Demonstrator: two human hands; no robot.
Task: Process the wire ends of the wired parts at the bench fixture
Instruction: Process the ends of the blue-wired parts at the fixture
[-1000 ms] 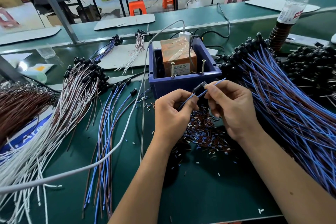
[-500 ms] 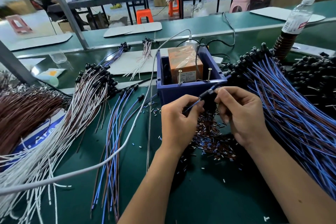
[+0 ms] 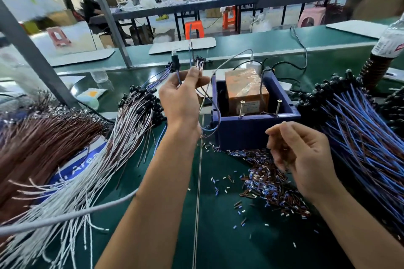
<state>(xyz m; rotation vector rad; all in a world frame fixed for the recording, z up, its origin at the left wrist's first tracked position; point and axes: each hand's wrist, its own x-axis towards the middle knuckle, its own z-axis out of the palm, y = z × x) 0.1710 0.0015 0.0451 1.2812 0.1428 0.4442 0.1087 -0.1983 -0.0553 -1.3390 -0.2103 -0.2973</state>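
- Nearest on the green tabletop (image 3: 218, 247), a scatter of stripped insulation bits (image 3: 266, 183) lies in front of the fixture, toward the right.
- The right hand (image 3: 301, 159) hovers above those bits, fingers loosely curled and holding nothing.
- To the right lies a thick pile of blue-and-brown wired parts (image 3: 360, 137), black heads toward the far side; to the left lie white-wired parts (image 3: 105, 159) and a brown bundle (image 3: 39, 144).
- The blue bench fixture (image 3: 251, 124), a box with an orange block inside and two upright screws at its near wall, sits mid-tabletop.
- Left of the fixture and lifted above the tabletop, the left hand (image 3: 183, 94) pinches one wired part (image 3: 176, 63) by its thin leads; the black head stands up above the fingers and the leads droop in a loop below the wrist.
- Judged by looks, the part is very light and its leads limp and springy, with fine ends that would bend easily; holding the leads close to the end being worked, or at the stiffer black head, should give the best control.
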